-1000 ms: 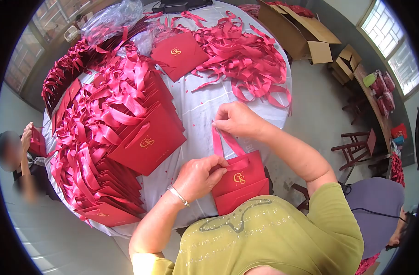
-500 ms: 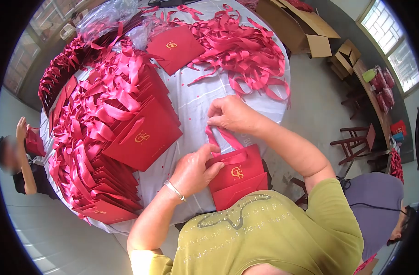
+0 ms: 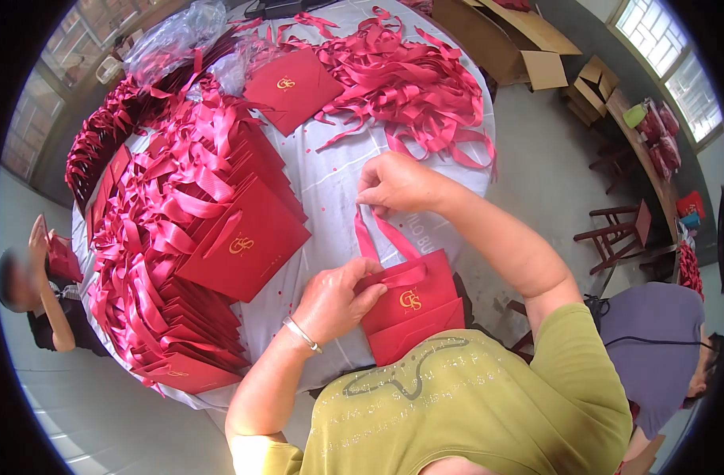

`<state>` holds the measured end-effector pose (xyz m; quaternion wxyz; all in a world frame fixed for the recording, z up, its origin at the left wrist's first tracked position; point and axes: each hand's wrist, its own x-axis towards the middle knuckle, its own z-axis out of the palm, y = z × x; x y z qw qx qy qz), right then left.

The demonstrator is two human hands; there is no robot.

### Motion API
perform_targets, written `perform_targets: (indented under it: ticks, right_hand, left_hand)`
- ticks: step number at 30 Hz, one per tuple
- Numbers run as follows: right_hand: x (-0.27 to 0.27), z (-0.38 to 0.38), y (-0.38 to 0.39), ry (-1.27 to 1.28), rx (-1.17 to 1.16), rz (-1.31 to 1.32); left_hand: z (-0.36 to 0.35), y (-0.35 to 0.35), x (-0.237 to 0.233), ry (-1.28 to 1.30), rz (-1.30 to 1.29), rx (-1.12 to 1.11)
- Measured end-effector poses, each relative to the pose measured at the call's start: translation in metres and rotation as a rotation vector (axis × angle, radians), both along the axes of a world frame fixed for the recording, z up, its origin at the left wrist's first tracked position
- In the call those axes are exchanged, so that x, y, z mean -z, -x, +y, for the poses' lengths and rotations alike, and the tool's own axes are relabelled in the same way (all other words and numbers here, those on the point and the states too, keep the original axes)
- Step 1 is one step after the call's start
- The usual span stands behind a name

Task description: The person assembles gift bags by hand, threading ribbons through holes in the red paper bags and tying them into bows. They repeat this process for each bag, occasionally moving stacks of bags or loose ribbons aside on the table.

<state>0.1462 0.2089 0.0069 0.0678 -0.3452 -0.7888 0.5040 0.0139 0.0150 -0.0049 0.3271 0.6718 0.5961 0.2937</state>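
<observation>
A small red paper bag (image 3: pixel 413 309) with a gold logo lies at the table's near edge, close to my body. My left hand (image 3: pixel 338 299) pinches the bag's upper left edge between thumb and fingers, beside the front ribbon handle. Farther up, my right hand (image 3: pixel 395 186) is closed on a pink ribbon (image 3: pixel 387 237) that rises from the bag as a loop. Left of my hands stand stacked red bags (image 3: pixel 247 237) with pink ribbon handles. One flat red bag (image 3: pixel 293 91) lies beyond them, beside a heap of loose ribbons (image 3: pixel 413 83).
A round table (image 3: pixel 318 178) has a pale checked cloth. Clear plastic wrap (image 3: pixel 176 39) lies at its far left. One person (image 3: pixel 49 301) sits at the left, another (image 3: pixel 651 348) at the right. Cardboard boxes (image 3: pixel 504 39) and a wooden stool (image 3: pixel 619 229) stand to the right.
My right hand has moved slightly up, drawing the ribbon loop higher and straighter. My left hand has shifted slightly down from the loop, still at the bag's edge.
</observation>
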Motion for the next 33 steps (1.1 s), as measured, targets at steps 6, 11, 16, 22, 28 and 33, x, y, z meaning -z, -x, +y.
perform_targets:
  ticks: [6,11,16,22,28,33]
  right_hand:
    - [0.002,-0.008,0.002,-0.059,0.037,-0.003]
    - [0.008,-0.016,0.007,-0.270,-0.009,-0.027]
    - [0.005,-0.024,0.008,-0.516,-0.088,-0.122]
    - [0.003,-0.016,0.012,-0.507,-0.177,-0.245]
    - [0.004,-0.017,-0.005,-0.284,-0.009,-0.011]
    - [0.003,-0.021,-0.009,-0.112,0.082,0.057]
  left_hand:
    - [-0.001,-0.001,0.001,-0.007,-0.001,0.012]
    - [-0.001,-0.001,0.002,-0.011,-0.011,0.020]
    - [-0.001,-0.002,-0.005,0.062,-0.030,0.027]
    - [-0.002,-0.004,-0.007,0.081,-0.039,0.019]
    - [-0.003,-0.005,-0.005,0.054,-0.015,0.002]
    - [-0.003,-0.008,-0.003,0.123,-0.028,-0.020]
